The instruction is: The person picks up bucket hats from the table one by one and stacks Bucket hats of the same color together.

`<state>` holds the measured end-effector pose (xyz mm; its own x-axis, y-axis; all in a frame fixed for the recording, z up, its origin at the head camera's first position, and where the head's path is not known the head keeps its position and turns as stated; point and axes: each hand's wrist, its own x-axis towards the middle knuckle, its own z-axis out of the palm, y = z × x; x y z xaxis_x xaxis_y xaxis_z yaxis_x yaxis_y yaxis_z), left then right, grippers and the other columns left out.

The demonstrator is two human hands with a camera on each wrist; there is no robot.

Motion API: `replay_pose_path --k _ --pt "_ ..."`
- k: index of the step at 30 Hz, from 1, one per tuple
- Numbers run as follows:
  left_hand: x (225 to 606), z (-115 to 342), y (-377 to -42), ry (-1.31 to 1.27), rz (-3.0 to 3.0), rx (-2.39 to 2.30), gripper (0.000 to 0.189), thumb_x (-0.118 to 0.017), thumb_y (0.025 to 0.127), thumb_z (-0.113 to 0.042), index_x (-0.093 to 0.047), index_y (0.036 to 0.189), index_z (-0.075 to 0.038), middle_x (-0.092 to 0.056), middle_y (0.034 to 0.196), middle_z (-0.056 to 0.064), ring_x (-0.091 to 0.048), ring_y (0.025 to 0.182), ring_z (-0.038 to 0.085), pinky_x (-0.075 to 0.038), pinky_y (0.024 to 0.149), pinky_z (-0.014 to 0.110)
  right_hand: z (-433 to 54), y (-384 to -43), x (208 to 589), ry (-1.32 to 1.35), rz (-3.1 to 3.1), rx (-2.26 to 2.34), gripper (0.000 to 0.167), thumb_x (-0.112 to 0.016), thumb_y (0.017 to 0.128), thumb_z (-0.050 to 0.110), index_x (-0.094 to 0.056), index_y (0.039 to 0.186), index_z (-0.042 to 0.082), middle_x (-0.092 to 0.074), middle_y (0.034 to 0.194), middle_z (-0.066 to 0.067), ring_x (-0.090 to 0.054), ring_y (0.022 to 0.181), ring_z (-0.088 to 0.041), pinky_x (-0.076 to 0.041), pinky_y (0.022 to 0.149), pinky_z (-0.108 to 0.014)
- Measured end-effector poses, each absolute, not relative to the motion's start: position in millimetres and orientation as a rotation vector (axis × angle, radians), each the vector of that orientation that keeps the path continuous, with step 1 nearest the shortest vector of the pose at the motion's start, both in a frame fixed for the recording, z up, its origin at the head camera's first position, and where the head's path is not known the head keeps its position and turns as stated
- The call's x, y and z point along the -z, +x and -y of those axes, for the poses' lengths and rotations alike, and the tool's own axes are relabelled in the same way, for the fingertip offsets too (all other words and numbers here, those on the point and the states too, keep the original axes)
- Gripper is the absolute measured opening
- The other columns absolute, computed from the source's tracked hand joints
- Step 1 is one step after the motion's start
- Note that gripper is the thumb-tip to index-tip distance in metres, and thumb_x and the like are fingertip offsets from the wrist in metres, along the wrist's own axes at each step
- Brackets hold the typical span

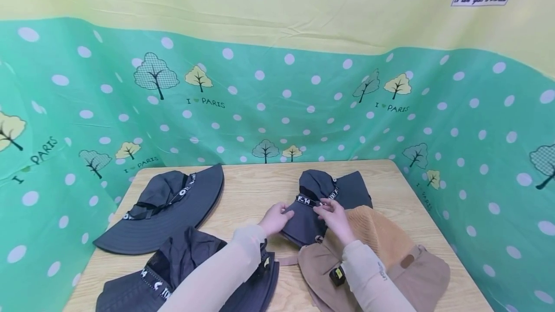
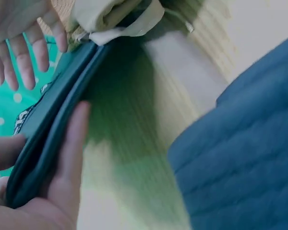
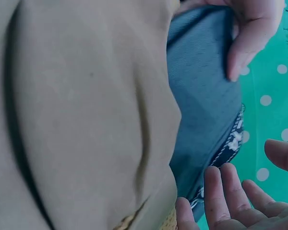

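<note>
A dark grey bucket hat (image 1: 318, 184) with a black band of white lettering lies at the back right of the table. My left hand (image 1: 275, 218) pinches its brim (image 2: 43, 139) at the left edge, thumb on one side and fingers on the other. Over the front of the same hat hovers my right hand (image 1: 336, 220), close to the lettered band (image 3: 228, 143). Its fingers (image 3: 236, 191) are spread and loosely bent, with nothing held between them. A brown hat (image 1: 321, 266) with a tan corduroy part (image 1: 377, 230) lies under my right forearm and overlaps the dark hat's near side.
Another dark wide-brimmed hat (image 1: 173, 215) lies at the back left. A third dark hat (image 1: 186, 259) is at the front left, partly under my left forearm. The wooden table (image 1: 251, 182) meets a green dotted curtain (image 1: 243, 119) on the back and sides.
</note>
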<state>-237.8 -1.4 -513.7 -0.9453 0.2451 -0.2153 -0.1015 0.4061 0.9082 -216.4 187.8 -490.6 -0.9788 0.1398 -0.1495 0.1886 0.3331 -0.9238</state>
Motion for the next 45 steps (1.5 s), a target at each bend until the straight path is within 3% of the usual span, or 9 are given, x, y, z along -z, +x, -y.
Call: replay_pose_path --k 7,14,18,22,27,31,34,38,45 --pt "490.3 19.8 -248.7 0.113 -2.423 -1.648 0.036 -0.053 0.103 -0.024 -0.060 0.129 -0.001 -0.066 0.124 0.018 -0.063 0.109 0.028 -0.048 0.102 0.047 -191.3 -217.7 493.4 0.404 -2.450 1.817 0.044 -0.062 0.096 0.020 -0.050 0.130 -0.007 -0.064 0.118 -0.027 -0.067 0.089 -0.026 -0.054 0.075 -0.036" --pt "456.3 44.2 -257.3 0.097 -2.248 -1.981 0.035 -0.056 0.101 -0.019 -0.060 0.128 0.003 -0.071 0.107 0.020 -0.067 0.081 0.014 -0.056 0.083 0.030 -202.7 -221.4 490.3 0.540 -2.266 1.989 0.073 -0.057 0.099 0.040 -0.027 0.147 -0.005 -0.041 0.138 -0.027 -0.048 0.108 -0.028 -0.051 0.084 -0.036" --pt "442.6 63.5 -258.7 0.079 -2.044 -2.086 0.039 -0.053 0.103 -0.020 -0.055 0.134 0.003 -0.072 0.102 0.009 -0.068 0.076 0.008 -0.058 0.073 0.024 -211.2 -223.5 487.1 0.536 -2.035 2.114 0.089 -0.055 0.098 0.050 -0.010 0.155 -0.001 -0.026 0.152 -0.029 -0.041 0.129 -0.037 -0.049 0.100 -0.043" --pt "433.3 80.0 -256.3 0.129 -1.861 -2.119 0.043 -0.050 0.105 -0.020 -0.047 0.141 0.004 -0.071 0.101 -0.001 -0.070 0.081 0.008 -0.060 0.074 0.025 -218.6 -230.2 485.0 0.466 -1.742 2.257 0.086 -0.054 0.099 0.049 -0.009 0.158 0.005 -0.020 0.162 -0.020 -0.030 0.146 -0.032 -0.034 0.117 -0.043" --pt "425.5 94.2 -252.3 0.266 -1.769 -2.083 0.048 -0.048 0.105 -0.021 -0.041 0.145 0.005 -0.071 0.097 -0.007 -0.070 0.083 0.007 -0.059 0.075 0.025 -227.4 -239.2 477.8 0.461 -1.432 2.376 0.077 -0.054 0.101 0.045 -0.014 0.160 0.017 -0.014 0.166 -0.002 -0.022 0.151 -0.016 -0.028 0.121 -0.030" --pt "422.3 105.1 -251.7 0.304 -1.703 -2.095 0.046 -0.049 0.105 -0.021 -0.042 0.143 0.004 -0.073 0.094 -0.006 -0.071 0.081 0.007 -0.059 0.073 0.024 -233.3 -243.9 469.4 0.565 -1.336 2.422 0.071 -0.056 0.100 0.041 -0.023 0.158 0.016 -0.040 0.153 -0.002 -0.049 0.132 -0.006 -0.043 0.109 -0.020" --pt "420.4 113.0 -251.0 0.284 -1.657 -2.109 0.033 -0.048 0.105 -0.018 -0.052 0.134 -0.004 -0.073 0.093 -0.005 -0.071 0.080 0.008 -0.060 0.072 0.024 -237.1 -246.2 463.4 0.614 -1.309 2.432 0.069 -0.058 0.100 0.038 -0.026 0.156 0.012 -0.061 0.124 0.006 -0.064 0.105 -0.001 -0.049 0.099 -0.016" --pt "418.5 123.5 -250.3 0.306 -1.606 -2.099 0.019 -0.048 0.105 -0.016 -0.062 0.118 -0.016 -0.074 0.093 -0.003 -0.072 0.080 0.009 -0.060 0.072 0.024 -241.6 -248.1 458.6 0.583 -1.303 2.420 0.071 -0.057 0.100 0.035 -0.022 0.157 0.012 -0.070 0.098 0.010 -0.067 0.092 0.000 -0.051 0.094 -0.015" --pt "416.9 140.4 -251.0 0.460 -1.494 -2.053 0.027 -0.045 0.106 -0.013 -0.068 0.115 -0.023 -0.076 0.099 -0.002 -0.073 0.086 0.010 -0.060 0.077 0.025 -245.2 -249.6 458.8 0.576 -1.406 2.366 0.070 -0.058 0.100 0.035 -0.024 0.157 0.013 -0.071 0.091 0.013 -0.067 0.085 0.001 -0.053 0.087 -0.012"
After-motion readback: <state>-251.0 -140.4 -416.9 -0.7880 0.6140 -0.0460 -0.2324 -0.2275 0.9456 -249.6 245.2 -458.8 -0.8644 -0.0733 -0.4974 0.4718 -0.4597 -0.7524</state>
